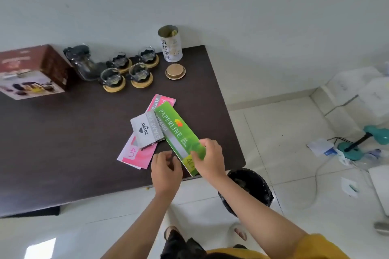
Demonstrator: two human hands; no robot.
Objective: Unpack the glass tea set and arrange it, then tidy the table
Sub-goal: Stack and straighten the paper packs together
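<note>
Right hand grips green book; left hand, half open, empty. Beyond hands: four cups, one jug, its outline indistinct.

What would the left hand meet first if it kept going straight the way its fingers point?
Most likely the near end of the green Paperline booklet that the right hand pinches: the left hand, fingers loosely curled, points up and right toward it. Depth is unclear from one view.
</note>
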